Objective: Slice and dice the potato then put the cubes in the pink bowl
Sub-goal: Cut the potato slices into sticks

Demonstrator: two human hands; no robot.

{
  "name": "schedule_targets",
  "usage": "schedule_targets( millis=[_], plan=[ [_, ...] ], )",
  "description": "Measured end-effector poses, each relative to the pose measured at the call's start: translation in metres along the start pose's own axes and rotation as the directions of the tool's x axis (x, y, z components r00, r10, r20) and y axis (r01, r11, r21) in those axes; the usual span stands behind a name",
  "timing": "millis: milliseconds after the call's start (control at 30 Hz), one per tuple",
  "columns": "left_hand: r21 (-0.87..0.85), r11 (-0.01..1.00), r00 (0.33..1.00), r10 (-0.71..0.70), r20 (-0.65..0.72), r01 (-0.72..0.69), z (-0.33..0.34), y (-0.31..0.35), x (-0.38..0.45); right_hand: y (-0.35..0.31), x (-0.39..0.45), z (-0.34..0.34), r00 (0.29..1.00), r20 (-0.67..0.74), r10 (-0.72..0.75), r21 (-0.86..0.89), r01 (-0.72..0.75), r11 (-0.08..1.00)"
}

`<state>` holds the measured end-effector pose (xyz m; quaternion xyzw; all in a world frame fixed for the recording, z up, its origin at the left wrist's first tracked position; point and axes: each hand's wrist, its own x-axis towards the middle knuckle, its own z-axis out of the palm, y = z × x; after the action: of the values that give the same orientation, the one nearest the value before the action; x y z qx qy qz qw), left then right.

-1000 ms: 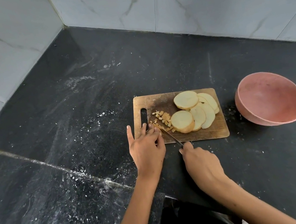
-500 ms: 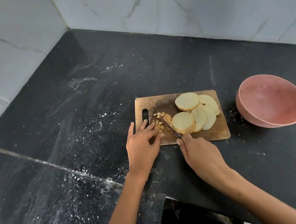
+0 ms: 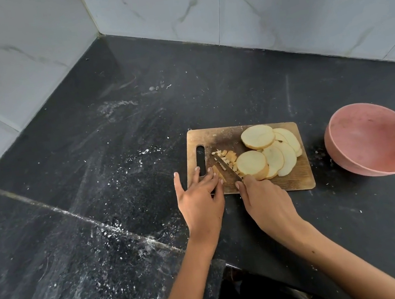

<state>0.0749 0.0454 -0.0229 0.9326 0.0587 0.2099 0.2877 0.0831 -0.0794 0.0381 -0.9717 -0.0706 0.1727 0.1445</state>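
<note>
- Cutting board, wooden, with a handle slot at its left end; lies flat on the dark countertop.
- Potato slices: round, pale, overlapping in a fan across the right half of the board; one thicker slice lies at the top of the group.
- Potato cubes: small heap of diced pieces left of the slices, near the slot.
- Knife: blade angled up and left across the diced pieces, tip among the cubes; handle hidden in the right hand.
- Right hand: fingers curled round the knife handle at the board's near edge, just beside the lowest slice.
- Left hand: fingers nearly straight, fingertips resting on the board by the slot and touching a strip of potato; grips nothing.
- Pink bowl: on the countertop right of the board, apart from it; no cubes visible inside.
- White specks scattered over the countertop; marbled wall tiles behind.
</note>
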Motion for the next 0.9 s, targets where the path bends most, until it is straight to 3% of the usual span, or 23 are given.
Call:
schedule_targets(
  millis=[400, 900],
  plan=[
    [-0.019, 0.999, 0.999, -0.045, 0.025, 0.046, -0.002, 0.002, 0.0, -0.011, -0.005, 0.003, 0.996, 0.087, 0.001, 0.02, -0.003, 1.0],
    [0.029, 0.999, 0.998, -0.036, 0.056, 0.034, 0.0, 0.001, 0.005, -0.024, -0.01, 0.013, 0.977, 0.171, 0.128, -0.116, -0.109, 0.987]
  ],
)
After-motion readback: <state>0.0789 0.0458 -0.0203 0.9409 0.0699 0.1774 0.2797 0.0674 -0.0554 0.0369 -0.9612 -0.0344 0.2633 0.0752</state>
